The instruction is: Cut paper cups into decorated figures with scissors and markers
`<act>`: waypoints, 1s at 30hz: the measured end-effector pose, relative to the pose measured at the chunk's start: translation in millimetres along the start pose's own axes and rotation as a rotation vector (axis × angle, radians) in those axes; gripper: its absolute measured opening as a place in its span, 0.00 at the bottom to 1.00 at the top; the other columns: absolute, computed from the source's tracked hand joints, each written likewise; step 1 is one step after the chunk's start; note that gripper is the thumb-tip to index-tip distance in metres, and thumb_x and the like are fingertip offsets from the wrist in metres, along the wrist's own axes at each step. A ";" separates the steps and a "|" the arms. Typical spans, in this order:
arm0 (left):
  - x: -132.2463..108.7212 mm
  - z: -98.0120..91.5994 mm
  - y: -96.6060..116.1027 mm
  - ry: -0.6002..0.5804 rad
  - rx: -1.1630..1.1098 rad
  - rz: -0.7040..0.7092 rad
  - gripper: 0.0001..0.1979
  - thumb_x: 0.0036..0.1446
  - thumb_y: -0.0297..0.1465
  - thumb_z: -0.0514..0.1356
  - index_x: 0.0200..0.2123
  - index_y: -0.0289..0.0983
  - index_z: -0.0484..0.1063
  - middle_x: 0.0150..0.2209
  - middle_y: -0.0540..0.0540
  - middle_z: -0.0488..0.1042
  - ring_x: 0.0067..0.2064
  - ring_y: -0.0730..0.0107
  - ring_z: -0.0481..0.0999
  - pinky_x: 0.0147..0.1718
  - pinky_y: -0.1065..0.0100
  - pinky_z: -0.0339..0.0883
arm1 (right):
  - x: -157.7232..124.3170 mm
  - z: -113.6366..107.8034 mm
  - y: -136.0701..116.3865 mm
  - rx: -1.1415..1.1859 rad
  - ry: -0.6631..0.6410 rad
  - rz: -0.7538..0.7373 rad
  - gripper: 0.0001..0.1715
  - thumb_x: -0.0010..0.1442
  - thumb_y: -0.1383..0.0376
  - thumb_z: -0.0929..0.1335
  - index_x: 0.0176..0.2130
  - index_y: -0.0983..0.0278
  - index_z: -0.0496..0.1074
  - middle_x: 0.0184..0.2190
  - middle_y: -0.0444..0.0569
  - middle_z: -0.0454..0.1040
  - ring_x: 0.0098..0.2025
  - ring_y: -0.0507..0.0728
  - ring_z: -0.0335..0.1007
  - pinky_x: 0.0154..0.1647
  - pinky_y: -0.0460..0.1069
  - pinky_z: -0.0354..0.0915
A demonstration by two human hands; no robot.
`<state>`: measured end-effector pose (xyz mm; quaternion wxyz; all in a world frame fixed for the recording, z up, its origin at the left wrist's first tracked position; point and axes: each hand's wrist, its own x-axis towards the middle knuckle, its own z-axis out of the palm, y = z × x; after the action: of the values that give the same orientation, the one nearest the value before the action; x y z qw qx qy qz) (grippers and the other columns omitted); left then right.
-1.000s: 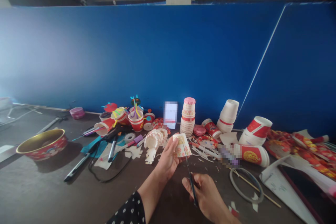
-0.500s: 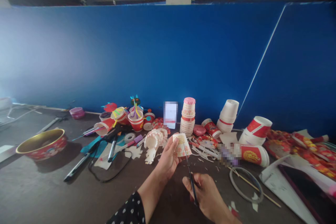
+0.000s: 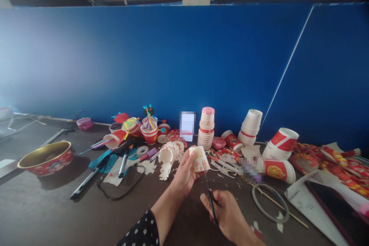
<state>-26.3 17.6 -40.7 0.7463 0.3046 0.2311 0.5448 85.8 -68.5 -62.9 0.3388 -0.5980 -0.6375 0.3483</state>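
Along the dark tabletop [image 3: 34, 203], from the left: a red-and-gold tin bowl [image 3: 46, 158], set apart from the clutter; a black-handled marker [image 3: 84, 183] lying beside a looped black cable [image 3: 121, 195]; teal paper [image 3: 99, 163]; and a roll of clear tape [image 3: 142, 151], all within easy reach of the work area. Behind them stand red paper cups [image 3: 149, 133] holding coloured paper strips, upright so that the strips stand clear. Next comes a white cut paper cup with a fringed edge [image 3: 168, 153], tipped on its side, with a white paper cutout [image 3: 165, 171] just in front.

Centre: the left hand [image 3: 184, 175], in a black polka-dot sleeve [image 3: 141, 230], grips a small patterned paper cup [image 3: 200, 158] between fingers and thumb, raised above the table, apparently so that the blades can reach its edge. The right hand [image 3: 223, 209] is closed around the scissors [image 3: 212, 203], whose narrow blades rise to the cup's lower edge; whether they are open or closed cannot be told.

Right of the hands: a nested stack of paper cups [image 3: 206, 132], paper scraps [image 3: 223, 165], a red-and-white cup on its side [image 3: 279, 172], a wire coil [image 3: 269, 203] and a wooden skewer [image 3: 281, 204].
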 end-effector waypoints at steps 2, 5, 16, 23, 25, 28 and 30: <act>0.2 0.2 -0.1 0.003 -0.004 0.005 0.18 0.48 0.36 0.60 0.43 0.40 0.64 0.34 0.48 0.72 0.31 0.69 0.73 0.30 0.67 0.66 | -0.5 0.1 -0.5 0.033 0.000 -0.005 0.29 0.54 0.47 0.60 0.15 0.65 0.55 0.12 0.40 0.56 0.17 0.46 0.52 0.16 0.42 0.46; 0.2 0.5 -0.3 0.005 -0.009 0.007 0.21 0.47 0.37 0.60 0.46 0.43 0.62 0.35 0.49 0.72 0.31 0.70 0.73 0.30 0.67 0.67 | -0.8 1.1 0.2 0.076 0.013 0.010 0.28 0.54 0.48 0.61 0.15 0.64 0.57 0.12 0.40 0.57 0.17 0.47 0.54 0.17 0.43 0.48; 0.2 0.2 0.1 0.007 -0.005 0.017 0.21 0.47 0.37 0.60 0.46 0.44 0.62 0.35 0.49 0.71 0.32 0.70 0.72 0.30 0.68 0.67 | 0.1 1.8 6.0 0.104 0.027 -0.011 0.25 0.54 0.51 0.62 0.16 0.65 0.61 0.12 0.40 0.60 0.16 0.48 0.56 0.17 0.42 0.49; -0.5 1.6 1.4 -0.014 0.015 0.014 0.20 0.48 0.37 0.60 0.46 0.44 0.62 0.36 0.49 0.71 0.32 0.71 0.72 0.30 0.68 0.67 | 0.6 1.4 5.3 0.138 0.019 -0.007 0.25 0.52 0.52 0.64 0.15 0.65 0.59 0.11 0.40 0.59 0.16 0.47 0.54 0.17 0.42 0.48; -0.6 1.4 1.3 -0.018 0.022 0.011 0.20 0.48 0.37 0.59 0.46 0.44 0.62 0.35 0.48 0.71 0.32 0.70 0.72 0.29 0.68 0.67 | 0.6 1.4 4.5 0.134 0.022 0.005 0.25 0.52 0.52 0.64 0.15 0.65 0.59 0.11 0.40 0.58 0.16 0.47 0.53 0.17 0.42 0.48; -1.1 1.2 0.6 -0.027 0.031 0.000 0.21 0.48 0.37 0.59 0.47 0.43 0.62 0.34 0.48 0.71 0.31 0.69 0.72 0.28 0.67 0.67 | 0.3 0.4 2.1 0.124 0.015 0.010 0.26 0.52 0.51 0.64 0.15 0.66 0.60 0.11 0.39 0.58 0.16 0.47 0.53 0.17 0.42 0.48; -1.9 1.8 0.1 -0.044 0.042 -0.010 0.21 0.49 0.37 0.59 0.47 0.44 0.61 0.34 0.48 0.71 0.31 0.68 0.72 0.27 0.67 0.67 | 0.0 -0.9 -0.3 0.114 0.017 0.019 0.27 0.52 0.50 0.63 0.15 0.66 0.60 0.11 0.40 0.58 0.16 0.47 0.53 0.17 0.42 0.48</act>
<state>-25.8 15.4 -39.4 0.7475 0.3307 0.2276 0.5292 86.4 -68.6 -62.2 0.3742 -0.5866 -0.6079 0.3825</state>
